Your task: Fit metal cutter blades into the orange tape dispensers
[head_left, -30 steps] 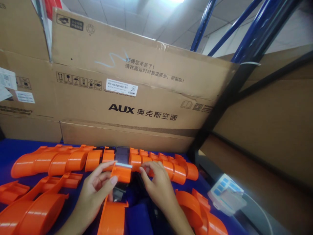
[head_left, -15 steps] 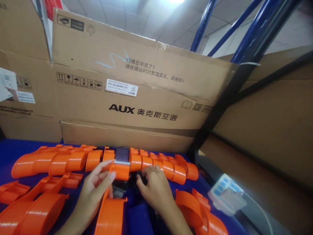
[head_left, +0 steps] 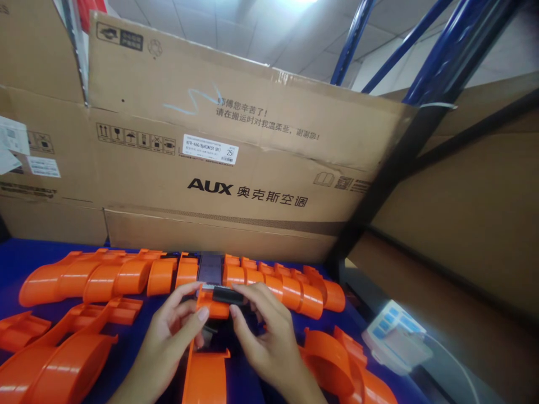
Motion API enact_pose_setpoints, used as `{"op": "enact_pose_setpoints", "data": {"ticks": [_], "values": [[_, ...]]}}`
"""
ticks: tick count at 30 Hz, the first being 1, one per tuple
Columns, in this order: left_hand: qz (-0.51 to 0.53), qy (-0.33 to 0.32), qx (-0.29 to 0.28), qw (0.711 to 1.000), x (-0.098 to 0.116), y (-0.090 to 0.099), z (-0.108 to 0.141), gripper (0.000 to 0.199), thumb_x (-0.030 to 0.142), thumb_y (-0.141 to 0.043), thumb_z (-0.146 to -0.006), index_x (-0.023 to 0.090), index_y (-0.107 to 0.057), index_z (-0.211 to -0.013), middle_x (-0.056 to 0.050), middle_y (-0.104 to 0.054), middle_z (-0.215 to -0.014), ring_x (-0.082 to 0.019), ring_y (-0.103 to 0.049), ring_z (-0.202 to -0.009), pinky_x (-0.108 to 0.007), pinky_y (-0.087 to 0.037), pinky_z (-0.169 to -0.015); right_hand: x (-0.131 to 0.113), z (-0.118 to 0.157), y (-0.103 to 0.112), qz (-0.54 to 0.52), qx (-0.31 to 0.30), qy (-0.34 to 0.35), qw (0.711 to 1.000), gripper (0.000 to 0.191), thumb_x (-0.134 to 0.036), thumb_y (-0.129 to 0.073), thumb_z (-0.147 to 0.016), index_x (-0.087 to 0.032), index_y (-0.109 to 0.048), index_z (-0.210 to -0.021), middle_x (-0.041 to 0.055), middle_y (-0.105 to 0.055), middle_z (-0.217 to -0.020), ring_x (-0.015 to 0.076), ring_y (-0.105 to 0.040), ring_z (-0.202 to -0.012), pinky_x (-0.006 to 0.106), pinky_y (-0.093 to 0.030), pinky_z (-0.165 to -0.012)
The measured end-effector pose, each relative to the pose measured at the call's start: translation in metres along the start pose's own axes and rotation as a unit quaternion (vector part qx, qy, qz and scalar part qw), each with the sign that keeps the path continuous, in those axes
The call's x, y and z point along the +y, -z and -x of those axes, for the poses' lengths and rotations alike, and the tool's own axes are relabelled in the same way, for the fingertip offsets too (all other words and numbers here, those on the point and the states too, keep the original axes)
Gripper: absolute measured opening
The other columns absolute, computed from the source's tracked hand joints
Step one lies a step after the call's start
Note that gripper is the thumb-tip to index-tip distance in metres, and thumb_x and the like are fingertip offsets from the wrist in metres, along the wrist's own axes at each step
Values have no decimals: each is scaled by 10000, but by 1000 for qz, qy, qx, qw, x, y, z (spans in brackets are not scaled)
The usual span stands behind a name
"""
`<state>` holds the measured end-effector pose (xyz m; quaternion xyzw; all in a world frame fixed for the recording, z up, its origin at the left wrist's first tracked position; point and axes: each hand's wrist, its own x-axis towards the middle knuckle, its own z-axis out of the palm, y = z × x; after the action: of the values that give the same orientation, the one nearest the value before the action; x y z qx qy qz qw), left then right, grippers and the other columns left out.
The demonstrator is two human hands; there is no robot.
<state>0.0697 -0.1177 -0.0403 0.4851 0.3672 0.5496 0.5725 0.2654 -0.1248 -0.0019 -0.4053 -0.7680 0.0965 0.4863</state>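
Observation:
Near the bottom centre, my left hand (head_left: 174, 331) grips the left side of an orange plastic part (head_left: 215, 310) that has a pale serrated strip (head_left: 208, 287) on its top edge. Thumb and fingers of my right hand (head_left: 269, 331) pinch a black oblong piece (head_left: 228, 295), which lies against the strip's right part. Another curved orange part (head_left: 206, 379) is just below the hands. Behind them, a dark rectangular object (head_left: 210, 268) sits between orange parts in the back row.
A row of curved orange parts (head_left: 135, 276) crosses the blue surface (head_left: 25, 252). More orange parts (head_left: 80, 365) lie at front left and front right. Cardboard (head_left: 252, 146) stands behind. On the right are a dark post (head_left: 362, 207) and a white-blue device (head_left: 396, 331) with a cable.
My right hand has risen with the black piece, now against the strip. The orange part in my left hand has moved slightly down and right, uncovering more of the dark rectangular object behind.

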Motion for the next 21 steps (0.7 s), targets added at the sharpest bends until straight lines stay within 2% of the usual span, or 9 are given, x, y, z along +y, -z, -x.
{"op": "enact_pose_setpoints", "data": {"ticks": [4, 10, 15, 18, 21], "values": [[-13, -4, -18, 1000, -1, 4, 1, 554, 405, -753, -877, 231, -514, -1346, 4, -717, -816, -136, -597, -598, -256, -518, -595, -1, 2, -2, -2, 1, 11, 1000, 255, -169, -656, -944, -231, -681, -1190, 63, -730, -1003, 214, -675, -892, 329, -549, -800], [-7, -13, -44, 999, -4, 5, 2, 565, 371, -763, -875, 253, -522, -1373, -4, -723, -822, -154, -608, -663, -261, -543, -634, 2, 2, -4, -24, -13, 26, 999, 265, -154, -647, -953, -242, -687, -1200, 61, -736, -1014, 212, -682, -904, 345, -552, -835], [-3, -7, -33, 999, -7, 6, 3, 582, 344, -798, -844, 272, -562, -1371, -49, -754, -990, -212, -677, -882, -278, -565, -729, 4, 3, -6, -51, -22, 25, 998, 318, -172, -653, -960, -262, -687, -1263, 66, -720, -1032, 209, -682, -927, 347, -557, -834], [-3, -7, -40, 999, -3, 4, 4, 520, 309, -801, -841, 271, -600, -1320, -61, -749, -1114, -168, -662, -807, -247, -554, -680, 2, 3, -4, -57, -44, 14, 997, 389, -212, -648, -972, -278, -652, -1355, 67, -695, -1033, 210, -677, -934, 342, -558, -823], [4, -7, -15, 1000, 2, 0, 5, 433, 289, -785, -852, 254, -625, -1252, -23, -754, -976, -125, -618, -664, -213, -512, -583, -2, 0, 1, -68, -77, 2, 995, 433, -240, -589, -1008, -282, -586, -1439, 62, -688, -1039, 203, -674, -933, 331, -556, -819]]}}
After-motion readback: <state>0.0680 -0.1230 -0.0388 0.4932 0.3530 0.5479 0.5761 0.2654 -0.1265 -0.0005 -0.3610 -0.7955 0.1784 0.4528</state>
